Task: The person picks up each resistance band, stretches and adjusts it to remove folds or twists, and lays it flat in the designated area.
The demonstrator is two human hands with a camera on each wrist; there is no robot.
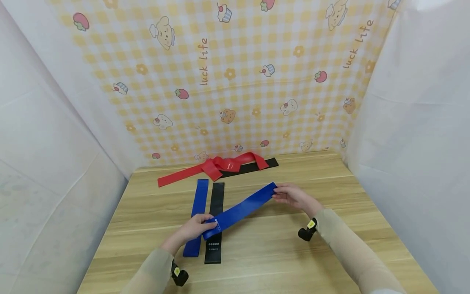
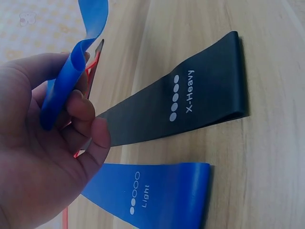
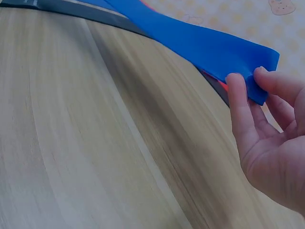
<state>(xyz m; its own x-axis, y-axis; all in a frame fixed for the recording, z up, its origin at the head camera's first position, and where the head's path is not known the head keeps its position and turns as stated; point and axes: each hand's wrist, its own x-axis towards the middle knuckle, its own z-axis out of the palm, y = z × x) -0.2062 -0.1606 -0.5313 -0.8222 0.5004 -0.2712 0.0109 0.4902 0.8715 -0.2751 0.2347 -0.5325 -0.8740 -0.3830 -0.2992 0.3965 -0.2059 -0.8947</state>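
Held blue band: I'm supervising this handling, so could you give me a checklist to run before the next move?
1. Left hand gripping near one end of the held blue band: ok.
2. Right hand pinching its other end: ok.
3. Wording on the held band: cannot tell, too small to read.
4. Black X-Heavy band laid out straight: ok.
5. Red heap laid out straight: not ok, folded over.

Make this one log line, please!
left grip: pinches one end, blue band; right grip: pinches other end; X-Heavy band: on table
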